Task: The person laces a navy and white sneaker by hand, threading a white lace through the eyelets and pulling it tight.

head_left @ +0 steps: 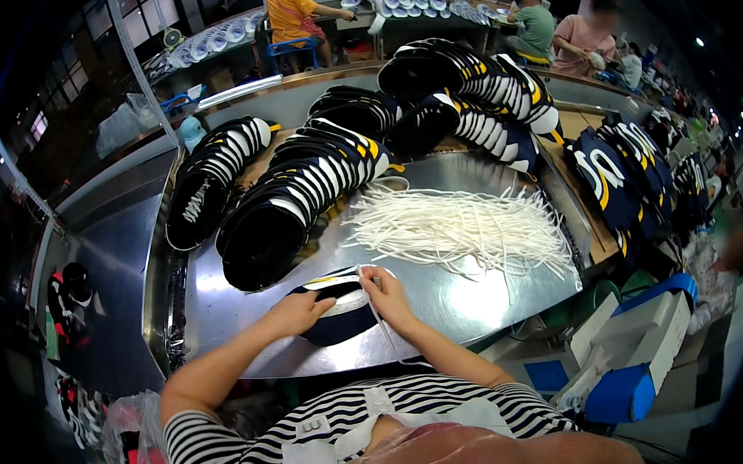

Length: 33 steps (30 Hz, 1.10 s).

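Note:
Close in front of me, near the table's front edge, lies a navy shoe upper (345, 327) with a white lining and a yellow stripe. My left hand (303, 312) grips its left side, thumb over the opening. At the upper's right side, the fingers of my right hand (385, 297) pinch a white shoelace (385, 334), whose loose end hangs toward the table edge. Just beyond my right hand spreads a heap of white shoelaces (464, 227). Nested stacks of uppers lie farther off, the nearest stack (263, 238) left of the heap.
The metal table (216, 311) has a raised rim at its left. Another row of uppers (197, 191) lies along that side, and more stacks (473, 84) fill the back. Dark uppers (608, 173) hang at the right, above a white and blue machine (638, 344). Several people work beyond.

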Available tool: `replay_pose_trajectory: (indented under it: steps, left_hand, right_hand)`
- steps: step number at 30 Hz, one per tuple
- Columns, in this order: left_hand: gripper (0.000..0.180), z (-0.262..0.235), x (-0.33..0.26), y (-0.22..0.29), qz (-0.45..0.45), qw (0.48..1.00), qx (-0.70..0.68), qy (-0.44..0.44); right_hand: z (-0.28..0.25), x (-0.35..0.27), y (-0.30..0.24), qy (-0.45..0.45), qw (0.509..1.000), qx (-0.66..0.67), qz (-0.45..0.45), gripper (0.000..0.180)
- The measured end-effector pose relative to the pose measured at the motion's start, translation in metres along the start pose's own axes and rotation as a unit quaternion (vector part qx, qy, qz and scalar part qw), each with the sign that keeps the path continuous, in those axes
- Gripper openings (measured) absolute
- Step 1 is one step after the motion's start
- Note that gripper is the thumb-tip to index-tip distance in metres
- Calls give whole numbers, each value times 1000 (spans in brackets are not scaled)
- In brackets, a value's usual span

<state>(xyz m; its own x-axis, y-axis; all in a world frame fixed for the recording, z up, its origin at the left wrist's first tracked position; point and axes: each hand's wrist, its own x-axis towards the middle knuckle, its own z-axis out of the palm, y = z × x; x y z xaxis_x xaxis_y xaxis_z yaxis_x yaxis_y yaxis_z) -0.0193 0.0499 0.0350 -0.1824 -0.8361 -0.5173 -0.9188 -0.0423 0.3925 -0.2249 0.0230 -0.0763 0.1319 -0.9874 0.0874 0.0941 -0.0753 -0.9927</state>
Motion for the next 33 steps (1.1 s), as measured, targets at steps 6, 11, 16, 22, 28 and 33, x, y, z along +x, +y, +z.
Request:
replay_pose_trajectory:
  steps: [6,11,16,22,28,33]
  left_hand:
    - [58,41,54,-8,30,802,-574,-163]
    - [53,58,46,4,27,623,-769,-138]
    - [50,55,27,27,101,675,-729,-39]
    - [47,54,-9,36,158,701,-694,40]
    - [31,55,-16,40,113,740,-657,84]
    - [26,54,-16,41,85,792,-591,131]
  right_hand:
    - [-10,-10,-20,-30,985,108,128,17]
    - [-14,-9,-41,-32,985,124,116,17]
    - [-18,-13,-80,-19,986,151,64,15]
    - [-6,-35,-83,-78,972,155,156,11]
    - [-11,-39,-92,-87,976,96,173,13]
    - [-11,-44,-79,-116,965,83,222,14]
